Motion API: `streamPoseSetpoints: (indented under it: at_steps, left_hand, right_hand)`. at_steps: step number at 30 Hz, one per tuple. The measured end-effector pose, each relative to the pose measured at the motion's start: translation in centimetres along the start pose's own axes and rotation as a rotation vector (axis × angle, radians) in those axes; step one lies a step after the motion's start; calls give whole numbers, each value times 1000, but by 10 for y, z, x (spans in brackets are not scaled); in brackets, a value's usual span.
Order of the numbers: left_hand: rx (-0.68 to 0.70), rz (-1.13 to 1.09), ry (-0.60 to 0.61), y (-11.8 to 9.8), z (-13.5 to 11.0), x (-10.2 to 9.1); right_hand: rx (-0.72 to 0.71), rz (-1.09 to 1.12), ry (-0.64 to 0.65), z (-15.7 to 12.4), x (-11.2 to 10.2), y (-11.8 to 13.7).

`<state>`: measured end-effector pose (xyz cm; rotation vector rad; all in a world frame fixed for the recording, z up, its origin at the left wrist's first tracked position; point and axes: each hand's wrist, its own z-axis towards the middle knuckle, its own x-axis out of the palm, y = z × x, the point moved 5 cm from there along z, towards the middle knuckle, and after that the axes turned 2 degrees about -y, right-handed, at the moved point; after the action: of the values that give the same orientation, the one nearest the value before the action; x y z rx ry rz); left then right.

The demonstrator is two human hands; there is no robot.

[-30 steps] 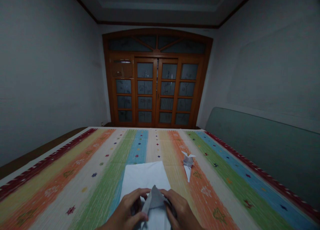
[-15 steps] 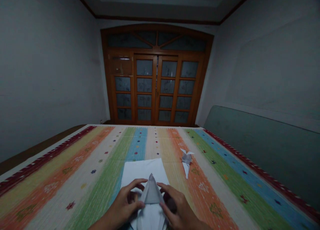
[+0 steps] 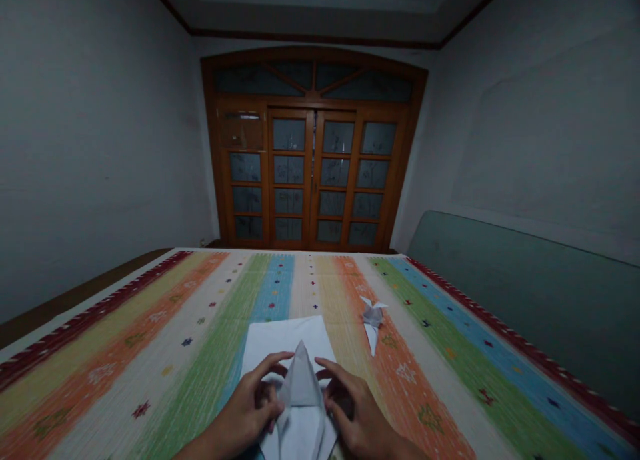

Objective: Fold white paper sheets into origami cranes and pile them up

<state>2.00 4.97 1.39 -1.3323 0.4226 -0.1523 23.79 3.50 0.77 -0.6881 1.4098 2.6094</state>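
Note:
A folded sheet of paper (image 3: 301,383), pale grey and white with a pointed top, lies between my two hands near the front edge of the view. On its left side is my left hand (image 3: 257,400), thumb and curled fingers gripping the paper's edge. My right hand (image 3: 353,403) is bent round the opposite edge, its thumb and fingers at the paper's side. Under the folded paper a flat white sheet (image 3: 287,330) rests on the striped tablecloth (image 3: 200,360). The paper's lower end runs out of the picture.
A small folded paper figure (image 3: 373,320), grey and white with pointed tips, lies on the cloth to the right. A greenish panel (image 3: 525,300) stands along the table's right side. Wooden doors with glass panes (image 3: 313,173) are beyond the far edge.
The folded paper's point has shifted slightly up, and its upper flap looks a little longer and flatter. My right fingers have lifted slightly from its edge.

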Motion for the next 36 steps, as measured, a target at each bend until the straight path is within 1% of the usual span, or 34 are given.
streamPoseSetpoints:
  at_steps: [4, 6, 8, 11, 13, 15, 17, 20, 24, 28, 30, 32, 36]
  left_hand:
    - [115, 246, -29, -9, -2, -1]
    - [132, 338, -47, -8, -2, -1]
    - [112, 385, -63, -6, -1, -1]
    - [54, 384, -77, -5, 0, -2]
    - [30, 366, -88, -6, 1, -2]
    - [21, 353, -102, -6, 1, -3]
    - [18, 353, -110, -5, 0, -4]
    - [33, 371, -111, -4, -1, -4]
    - [88, 376, -86, -9, -2, -2]
    - [104, 409, -80, -10, -3, -1]
    - [112, 436, -74, -8, -3, 0]
    - [131, 460, -65, -5, -4, 1]
    - [166, 498, -38, 2, -5, 3]
  right_hand:
    - [73, 49, 44, 3, 4, 4]
    - [102, 56, 65, 5, 5, 5]
    - [131, 51, 90, 6, 8, 3]
    - [187, 41, 114, 8, 11, -2]
    - [216, 32, 105, 9, 12, -6]
    - [215, 7, 84, 10, 14, -8]
    - [182, -37, 72, 12, 16, -7]
    - [152, -78, 81, 15, 18, -3]
    - [186, -43, 128, 20, 16, 0]
    - [236, 21, 195, 25, 15, -2]
    - [276, 33, 181, 26, 16, -4]
    - [307, 29, 130, 25, 17, -7]
    - [317, 5, 55, 22, 21, -11]
